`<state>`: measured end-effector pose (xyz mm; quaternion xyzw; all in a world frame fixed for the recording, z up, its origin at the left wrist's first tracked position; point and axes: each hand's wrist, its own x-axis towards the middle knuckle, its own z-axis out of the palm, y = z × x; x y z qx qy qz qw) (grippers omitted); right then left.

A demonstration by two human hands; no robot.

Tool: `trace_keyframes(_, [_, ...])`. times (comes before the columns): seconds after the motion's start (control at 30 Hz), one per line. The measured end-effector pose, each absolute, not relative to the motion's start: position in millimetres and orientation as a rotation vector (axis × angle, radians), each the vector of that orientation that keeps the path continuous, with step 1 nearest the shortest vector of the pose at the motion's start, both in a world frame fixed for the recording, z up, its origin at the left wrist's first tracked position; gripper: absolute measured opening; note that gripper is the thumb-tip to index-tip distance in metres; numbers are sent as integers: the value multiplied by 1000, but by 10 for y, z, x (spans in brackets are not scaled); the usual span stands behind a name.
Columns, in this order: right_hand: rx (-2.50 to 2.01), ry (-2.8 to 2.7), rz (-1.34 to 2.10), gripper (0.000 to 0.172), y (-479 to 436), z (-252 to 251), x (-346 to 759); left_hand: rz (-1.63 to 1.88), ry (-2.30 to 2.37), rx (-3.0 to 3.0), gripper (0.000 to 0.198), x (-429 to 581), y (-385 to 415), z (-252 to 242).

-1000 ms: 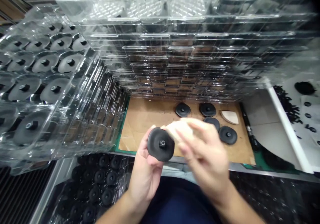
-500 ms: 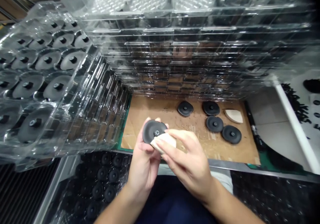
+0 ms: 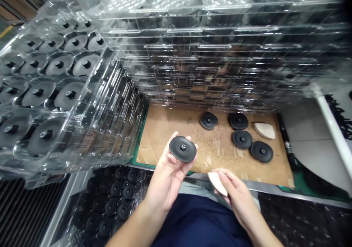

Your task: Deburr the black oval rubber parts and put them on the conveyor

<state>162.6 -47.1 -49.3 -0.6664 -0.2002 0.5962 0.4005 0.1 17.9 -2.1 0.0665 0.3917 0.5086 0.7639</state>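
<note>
My left hand (image 3: 167,179) holds up a black oval disc (image 3: 189,151) with a small raised post at its middle, fingers around its rim. Lower and to the right, my right hand (image 3: 238,192) grips a cream, wedge-shaped pad (image 3: 217,183) between thumb and fingers, apart from the disc. Beyond my hands, several similar discs, one of them a black disc (image 3: 242,139), lie on a brown cardboard sheet (image 3: 165,122). A second cream wedge pad (image 3: 265,130) rests at the sheet's right side.
A tall stack of clear plastic trays (image 3: 192,63) stands behind the cardboard. At left, another tray stack (image 3: 110,104) holds rows of black discs. More discs sit low at left in a tray (image 3: 115,203). A white rail (image 3: 334,129) runs along the right.
My right hand has drawn the cream pad off the disc, down and to the right. The disc in my left hand has shifted right and now shows whole.
</note>
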Motion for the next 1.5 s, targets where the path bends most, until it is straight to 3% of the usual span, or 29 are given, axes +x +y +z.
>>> trace_keyframes(0.1, [-1604, -687, 1414, 33, -249, -212, 1573, 1078, 836, 159, 52, 43, 146, -8])
trace_keyframes(0.27, [-1247, -1522, 883, 23, 56, 243, 1390, 953, 915, 207, 60, 62, 63, -9])
trace_keyframes(0.4, [-1209, -1850, 1049, 19, 116, 343, 1351, 913, 1022, 191, 50, 39, 16, -47])
trace_keyframes(0.53, [-1265, -1748, 773, 22, 82, 322, 1333, 874, 964, 210, 33, 70, 23, -23])
trace_keyframes(0.6, [-1197, -1705, 758, 24, 20, 338, 1346, 882, 926, 231, 42, 68, 37, 12])
trace_keyframes(0.7, [-1140, -1749, 1024, 21, -27, 380, 1397, 899, 952, 215, 59, 61, 38, 40])
trace_keyframes(0.9, [-1191, -1718, 744, 24, 41, 382, 1393, 844, 904, 265, 54, 85, -26, -3])
trace_keyframes(1.07, [-1183, -1826, 1034, 20, -139, 460, 1668, 878, 871, 222, 65, 60, -20, 19])
trace_keyframes(1.2, [-1455, -1904, 638, 18, -128, 493, 1784, 876, 844, 201, 61, 160, -1, 92])
trace_keyframes(1.3, [-1267, -1974, 328, 23, 44, 444, 1728, 859, 819, 220, 51, 206, 9, 159])
trace_keyframes(1.4, [-913, -2025, 570, 28, 205, 384, 1712, 787, 804, 297, 43, 199, 9, 195])
trace_keyframes(1.5, [-1123, -2042, 596, 26, 215, 394, 1729, 768, 853, 319, 36, 204, -9, 189])
